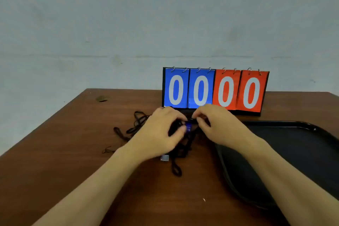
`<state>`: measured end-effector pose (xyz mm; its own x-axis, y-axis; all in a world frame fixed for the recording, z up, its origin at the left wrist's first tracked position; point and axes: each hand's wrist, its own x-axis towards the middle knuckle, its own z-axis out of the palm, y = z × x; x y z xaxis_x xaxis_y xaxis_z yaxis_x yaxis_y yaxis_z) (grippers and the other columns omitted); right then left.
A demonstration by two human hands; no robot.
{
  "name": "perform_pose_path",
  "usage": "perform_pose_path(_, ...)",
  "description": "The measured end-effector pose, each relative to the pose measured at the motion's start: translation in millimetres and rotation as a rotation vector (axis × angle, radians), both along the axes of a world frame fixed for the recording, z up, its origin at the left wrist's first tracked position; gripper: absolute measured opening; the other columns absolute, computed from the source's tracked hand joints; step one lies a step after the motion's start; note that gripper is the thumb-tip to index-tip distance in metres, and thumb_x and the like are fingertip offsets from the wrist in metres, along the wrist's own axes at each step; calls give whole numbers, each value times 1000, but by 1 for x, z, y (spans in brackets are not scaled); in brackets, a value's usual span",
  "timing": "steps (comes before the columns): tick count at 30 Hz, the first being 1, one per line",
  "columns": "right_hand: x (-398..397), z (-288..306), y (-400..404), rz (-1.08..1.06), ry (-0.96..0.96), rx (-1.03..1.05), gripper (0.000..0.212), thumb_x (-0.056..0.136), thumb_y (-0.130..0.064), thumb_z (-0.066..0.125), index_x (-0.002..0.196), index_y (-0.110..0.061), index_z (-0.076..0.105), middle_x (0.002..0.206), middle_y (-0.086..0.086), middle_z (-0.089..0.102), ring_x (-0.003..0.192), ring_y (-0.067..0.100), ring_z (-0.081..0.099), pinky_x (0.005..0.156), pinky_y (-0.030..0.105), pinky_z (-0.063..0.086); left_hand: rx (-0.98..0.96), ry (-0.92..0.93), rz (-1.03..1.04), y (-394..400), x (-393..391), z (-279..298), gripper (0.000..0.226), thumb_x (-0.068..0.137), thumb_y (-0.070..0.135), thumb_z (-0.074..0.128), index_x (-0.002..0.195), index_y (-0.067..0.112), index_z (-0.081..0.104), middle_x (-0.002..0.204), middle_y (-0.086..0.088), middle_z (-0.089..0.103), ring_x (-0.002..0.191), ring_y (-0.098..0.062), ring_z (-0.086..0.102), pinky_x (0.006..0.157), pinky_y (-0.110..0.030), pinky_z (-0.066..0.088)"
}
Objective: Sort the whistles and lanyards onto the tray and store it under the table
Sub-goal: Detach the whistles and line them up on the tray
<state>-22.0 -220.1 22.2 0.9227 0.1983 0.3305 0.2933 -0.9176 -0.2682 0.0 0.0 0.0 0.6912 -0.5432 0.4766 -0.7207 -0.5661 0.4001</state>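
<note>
Hidden: the middle of the lanyard tangle (180, 149) lies under both hands; how many cords there are cannot be told.
Cut off: the black tray (302, 145) runs out of view at the right and lower right edges.
Hard to make out: a small silver piece (164, 158) just below the left wrist, perhaps a whistle, too blurred to be sure.
Left grip: the left hand (161, 132) has fingers curled, thumb and fingertips pinching a blue whistle (188, 128).
Right grip: the right hand (212, 124) pinches the black cord at the top of that whistle, fingers bent close together.
Lanyards: loose black loops trail left and toward the viewer on the brown bench (73, 152), beside the tray, not on it.
Scoreboard (214, 90): stands upright behind the hands, showing four zeros, two blue and two red.
</note>
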Motion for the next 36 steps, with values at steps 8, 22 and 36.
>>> perform_pose_path(8, -1, -11, 4, 25, -31, -151, 25, 103, -30, 47, 122, -33, 64, 110, -10, 58, 105, 8, 52, 95, 33, 49, 196, -73, 42, 0, 7, -27, 34, 95, 43, 57, 129, 36, 59, 128, 17, 53, 118, -8, 45, 103, -36, 44)
perform_pose_path(22, -3, -22, 24, -116, 133, -250, 33, 104, -53, 38, 132, -37, 43, 129, -9, 56, 124, 18, 44, 110, 51, 27, 174, -55, 231, 7, 11, -11, 30, 100, 47, 45, 87, 32, 68, 79, 12, 65, 84, -7, 55, 91, -38, 44)
perform_pose_path(36, -4, -13, 4, -151, 49, 156, 20, 96, -34, 65, 111, -31, 51, 102, -10, 64, 93, 8, 62, 92, 34, 50, 452, 44, 326, -39, 38, -18, 40, 102, 59, 39, 129, 35, 56, 123, 8, 60, 117, -18, 55, 101, -49, 36)
